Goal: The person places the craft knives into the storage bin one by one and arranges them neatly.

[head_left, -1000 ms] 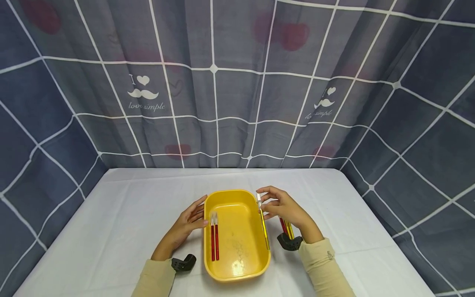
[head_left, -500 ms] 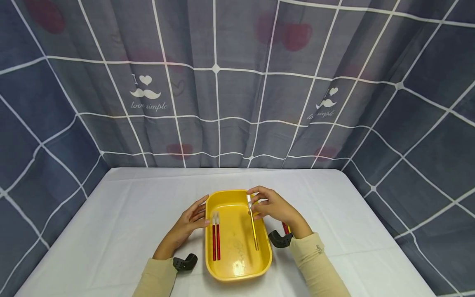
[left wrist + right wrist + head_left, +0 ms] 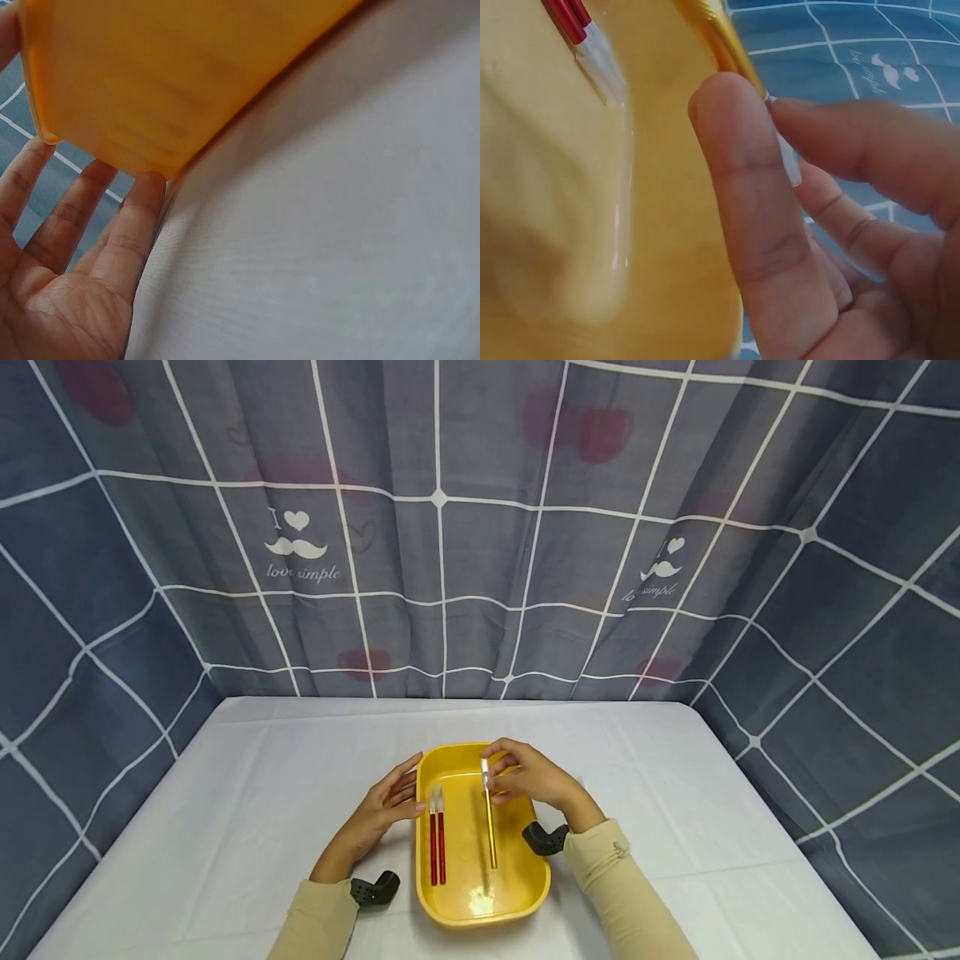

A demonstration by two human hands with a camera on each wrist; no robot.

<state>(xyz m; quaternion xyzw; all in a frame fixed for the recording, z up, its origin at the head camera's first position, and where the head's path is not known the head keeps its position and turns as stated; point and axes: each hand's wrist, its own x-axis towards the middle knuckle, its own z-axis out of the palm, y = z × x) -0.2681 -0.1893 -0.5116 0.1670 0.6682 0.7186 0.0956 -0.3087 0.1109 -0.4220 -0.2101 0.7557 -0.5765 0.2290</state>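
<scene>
A yellow plastic basin (image 3: 480, 914) sits on the table. Two red-handled craft knives (image 3: 437, 847) with clear caps lie side by side in its left part. My left hand (image 3: 378, 810) touches the basin's left side, its fairly straight fingers against the outer wall and the thumb at the rim. Over the basin, right of its middle, my right hand (image 3: 532, 774) pinches a gold-handled craft knife (image 3: 491, 831) by its capped end between thumb and fingers. The gold handle points toward the near side, roughly parallel to the red ones. The right wrist view shows the pinch closely, the cap partly covered.
A white cloth (image 3: 300, 760) covers the table. Grey checked curtains (image 3: 480, 552) stand at the back and both sides. Each wrist wears a black camera mount (image 3: 546, 839); the right one is over the basin's right rim.
My right hand has carried the gold craft knife leftward from the basin's right rim to over its inside. The loose red and gold knives at the right are now hidden. The left hand stays put.
</scene>
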